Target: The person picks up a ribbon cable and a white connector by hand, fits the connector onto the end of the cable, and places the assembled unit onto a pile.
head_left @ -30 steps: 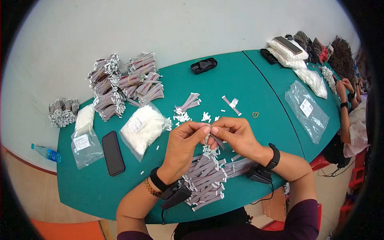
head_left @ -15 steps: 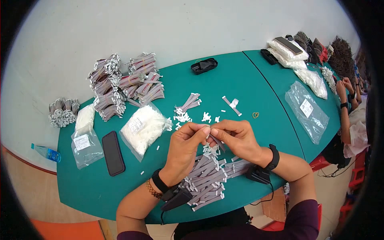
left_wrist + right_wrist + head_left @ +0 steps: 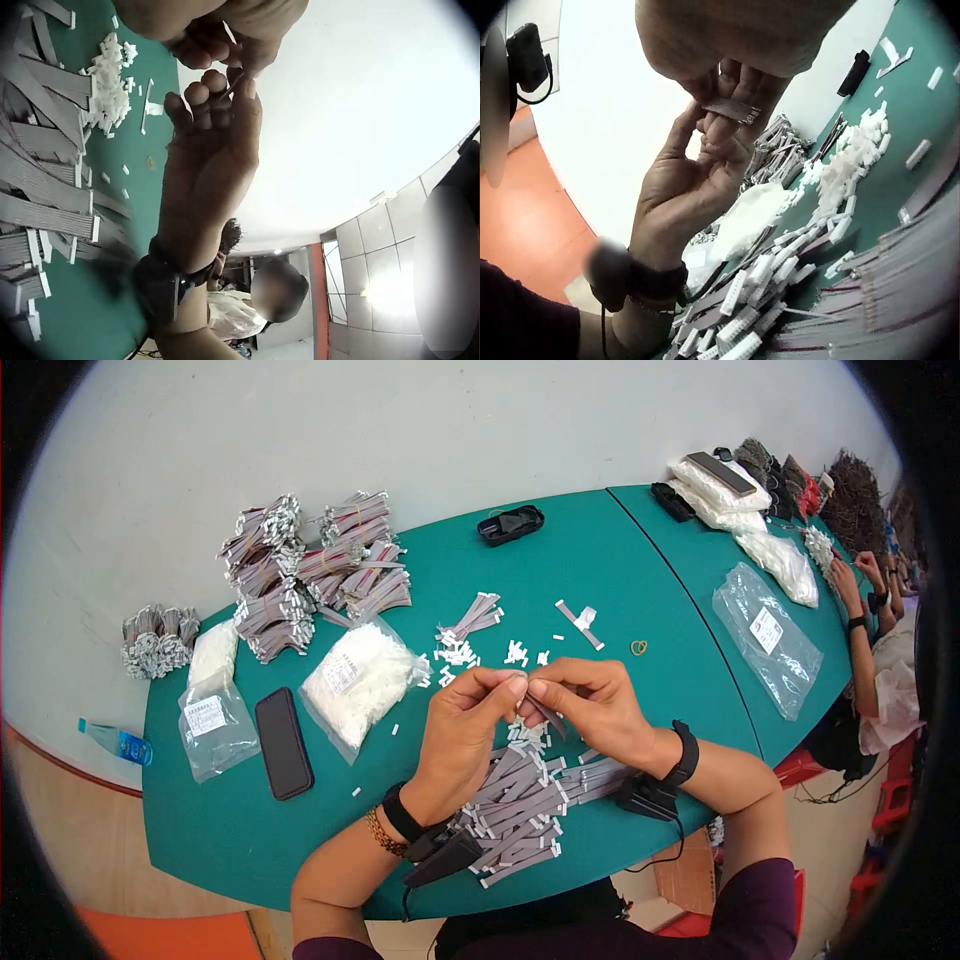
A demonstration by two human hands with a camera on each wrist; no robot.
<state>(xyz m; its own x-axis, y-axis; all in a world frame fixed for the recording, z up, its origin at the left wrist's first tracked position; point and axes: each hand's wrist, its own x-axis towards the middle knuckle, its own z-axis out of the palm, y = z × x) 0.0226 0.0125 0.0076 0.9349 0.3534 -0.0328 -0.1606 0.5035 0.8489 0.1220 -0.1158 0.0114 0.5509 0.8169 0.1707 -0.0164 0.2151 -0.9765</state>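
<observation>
Both hands meet above the table in the head view. My left hand (image 3: 463, 730) pinches one end of a short grey ribbon cable (image 3: 546, 714) between thumb and fingers. Against it, my right hand (image 3: 605, 712) grips the same cable, thumb tips nearly touching. The right wrist view shows the flat cable (image 3: 733, 110) with bare wire ends at its edge. Under the hands lie grey cables with white end connectors (image 3: 515, 810) and loose white connectors (image 3: 530, 734). Fingers hide whatever sits between the thumb tips.
A bag of white connectors (image 3: 355, 682), a black phone (image 3: 284, 744) and bundled cables (image 3: 270, 575) lie to the left. Behind the hands are a black case (image 3: 510, 525), one cable (image 3: 580, 625) and rubber bands (image 3: 639, 648). Another person's hands (image 3: 852, 580) work at far right.
My hands stay together with the cable, its free part tilting slightly between frames. The other person's hands at far right have shifted a little.
</observation>
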